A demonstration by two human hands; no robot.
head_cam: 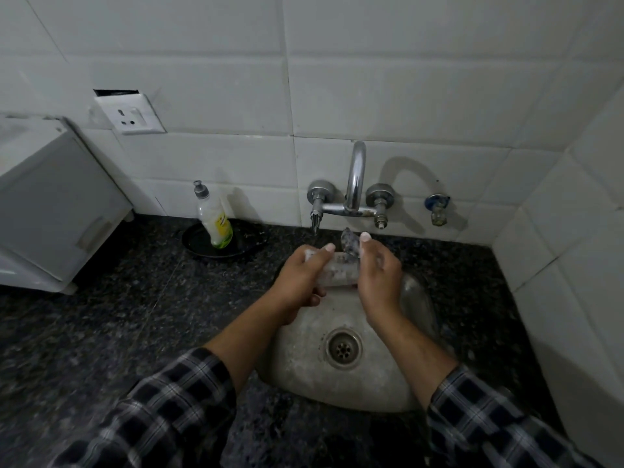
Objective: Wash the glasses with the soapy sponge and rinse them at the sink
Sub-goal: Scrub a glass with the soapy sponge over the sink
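While the left hand (300,278) grips the glass (337,270) sideways above the sink (300,369), the glass lies between both hands. The right hand (378,275) pinches the sponge (349,244) at its right end.

The sink (304,366) is dull, scuffed steel, the tap (356,177) bright polished chrome. The bench (135,315) is dark speckled stone with a slight sheen, the wall tiles (405,79) glazed white (faintly glossy). The soap bottle (216,221) is translucent plastic; the sleeves (162,410) are checked cloth.
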